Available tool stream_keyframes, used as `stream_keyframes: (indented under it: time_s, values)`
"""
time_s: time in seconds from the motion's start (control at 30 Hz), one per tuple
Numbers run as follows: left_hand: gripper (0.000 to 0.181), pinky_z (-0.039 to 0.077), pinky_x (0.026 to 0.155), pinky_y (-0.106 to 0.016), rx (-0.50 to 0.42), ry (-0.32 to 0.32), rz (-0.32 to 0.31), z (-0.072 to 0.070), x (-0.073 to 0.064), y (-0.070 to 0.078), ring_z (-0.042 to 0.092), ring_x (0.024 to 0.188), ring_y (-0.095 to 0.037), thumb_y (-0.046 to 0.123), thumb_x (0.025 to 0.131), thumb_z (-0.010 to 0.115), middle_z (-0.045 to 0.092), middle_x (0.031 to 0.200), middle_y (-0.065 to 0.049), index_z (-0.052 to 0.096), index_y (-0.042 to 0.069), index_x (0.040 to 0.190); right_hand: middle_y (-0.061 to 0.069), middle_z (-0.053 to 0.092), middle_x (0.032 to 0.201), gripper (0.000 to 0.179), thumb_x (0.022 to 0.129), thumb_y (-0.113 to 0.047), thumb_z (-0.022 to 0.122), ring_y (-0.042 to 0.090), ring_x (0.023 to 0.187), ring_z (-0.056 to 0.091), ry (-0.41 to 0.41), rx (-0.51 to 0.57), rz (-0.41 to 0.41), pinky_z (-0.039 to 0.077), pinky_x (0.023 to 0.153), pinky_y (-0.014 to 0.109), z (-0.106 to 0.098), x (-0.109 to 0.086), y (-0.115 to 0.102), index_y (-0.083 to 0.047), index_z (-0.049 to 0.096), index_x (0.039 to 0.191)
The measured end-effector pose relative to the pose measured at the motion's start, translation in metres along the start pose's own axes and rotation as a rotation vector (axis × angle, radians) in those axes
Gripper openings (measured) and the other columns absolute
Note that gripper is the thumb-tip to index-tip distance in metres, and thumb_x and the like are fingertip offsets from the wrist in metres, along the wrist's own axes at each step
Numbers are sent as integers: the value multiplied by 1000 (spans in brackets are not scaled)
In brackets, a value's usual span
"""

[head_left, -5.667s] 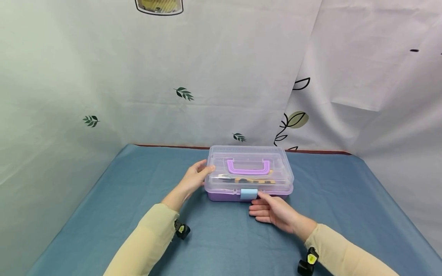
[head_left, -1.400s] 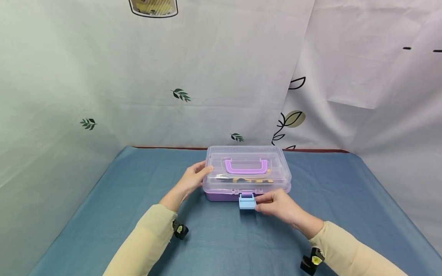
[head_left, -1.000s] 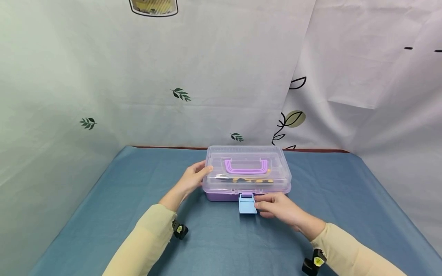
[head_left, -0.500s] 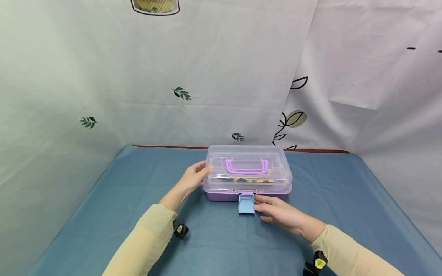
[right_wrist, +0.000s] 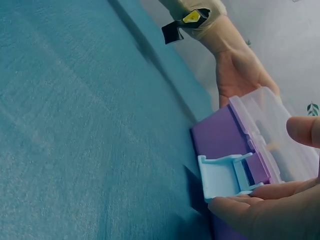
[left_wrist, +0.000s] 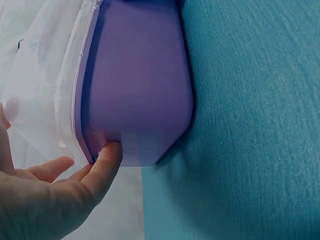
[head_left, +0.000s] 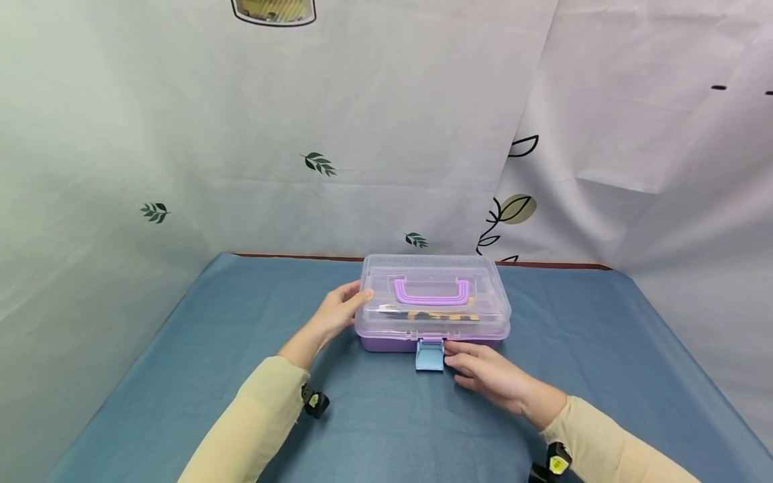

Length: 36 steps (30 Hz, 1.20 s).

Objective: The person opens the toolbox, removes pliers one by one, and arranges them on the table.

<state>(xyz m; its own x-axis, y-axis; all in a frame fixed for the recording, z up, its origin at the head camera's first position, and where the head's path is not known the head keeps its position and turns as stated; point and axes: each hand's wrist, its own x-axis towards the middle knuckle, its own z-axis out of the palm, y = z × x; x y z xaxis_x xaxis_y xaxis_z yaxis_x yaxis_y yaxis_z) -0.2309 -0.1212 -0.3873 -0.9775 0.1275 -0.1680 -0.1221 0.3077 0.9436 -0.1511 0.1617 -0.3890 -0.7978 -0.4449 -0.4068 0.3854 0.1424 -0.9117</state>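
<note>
A storage box (head_left: 386, 343) with a purple base and a clear lid (head_left: 435, 263) lies on the blue cloth. Its lid sits down on the base, and a purple handle (head_left: 431, 300) lies flat on top. At the front, the light blue latch (head_left: 430, 355) hangs flipped outward and down. My left hand (head_left: 331, 315) holds the box's left end, thumb on the lid and fingertips (left_wrist: 111, 150) against the purple side. My right hand (head_left: 495, 379) is at the latch's right edge, fairly straight fingers (right_wrist: 272, 191) touching it; the thumb (right_wrist: 300, 131) stands apart.
Through the lid shows a yellow-and-black patterned item (head_left: 443, 315) inside the box. The blue cloth (head_left: 386, 429) covers the table, and a white printed curtain (head_left: 386, 100) hangs behind and at both sides. Small black cameras are strapped to both wrists.
The latch has gone from lying up against the lid's front edge to hanging down. My right fingers have loosened and spread beside it. The left hand keeps its place on the box.
</note>
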Motion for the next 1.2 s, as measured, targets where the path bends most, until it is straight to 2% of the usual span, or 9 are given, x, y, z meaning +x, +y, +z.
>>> stream_keyframes:
  time_s: [0.17, 0.27, 0.4, 0.47, 0.6, 0.83, 1.07, 1.2]
  values:
    - [70, 47, 100, -49, 0, -5, -13, -1, 0, -1, 46, 129, -32, 47, 91, 56, 40, 147, -15, 34, 10, 147, 25, 14, 155, 67, 97, -24, 49, 39, 143, 14, -16, -31, -29, 23, 114, 57, -3, -2, -1, 9, 18, 146]
    - [69, 45, 102, -51, 4, -17, -26, -2, -7, 8, 44, 130, -34, 44, 94, 54, 38, 148, -17, 31, 7, 147, 25, 17, 154, 66, 97, -25, 49, 39, 143, 16, -27, -67, -52, 25, 113, 57, -4, -2, -1, 10, 21, 145]
    - [69, 44, 103, -51, 9, -29, -26, -2, -9, 8, 43, 132, -34, 44, 94, 53, 36, 149, -18, 30, 7, 148, 26, 24, 152, 62, 97, -25, 49, 39, 141, 22, -18, -117, -71, 30, 111, 55, -6, -2, -1, 11, 28, 143]
    - [72, 44, 103, -51, 10, -30, -18, -3, -3, 0, 43, 132, -33, 49, 92, 54, 36, 150, -16, 30, 10, 148, 26, 28, 151, 60, 96, -24, 50, 38, 140, 26, -13, -142, -83, 33, 110, 54, -8, -2, -1, 12, 32, 141]
    - [74, 45, 102, -49, 29, -19, 8, -2, -1, -5, 43, 132, -31, 53, 91, 53, 38, 149, -15, 32, 10, 147, 24, 36, 147, 56, 95, -24, 52, 35, 136, 35, 1, -204, -109, 40, 106, 50, -10, -3, -3, 10, 40, 138]
    - [71, 46, 101, -48, 28, 16, 54, 0, -3, -6, 46, 130, -31, 51, 92, 52, 42, 145, -17, 35, 7, 145, 21, 46, 141, 51, 94, -29, 55, 30, 128, 46, 24, -299, -147, 46, 102, 45, -16, -8, -12, 5, 51, 132]
    - [76, 37, 109, -51, 86, 29, 77, 1, -8, -5, 38, 135, -35, 50, 89, 59, 33, 151, -15, 31, 9, 147, 21, 52, 135, 48, 96, -30, 54, 32, 124, 51, 35, -411, -214, 50, 98, 41, -25, -17, -26, 5, 54, 129]
    - [82, 36, 109, -51, 102, 26, 97, -1, -11, -2, 36, 137, -34, 48, 86, 63, 29, 154, -13, 27, 11, 149, 21, 55, 132, 45, 95, -28, 55, 30, 120, 54, 59, -438, -270, 52, 96, 35, -30, -23, -33, 4, 56, 128]
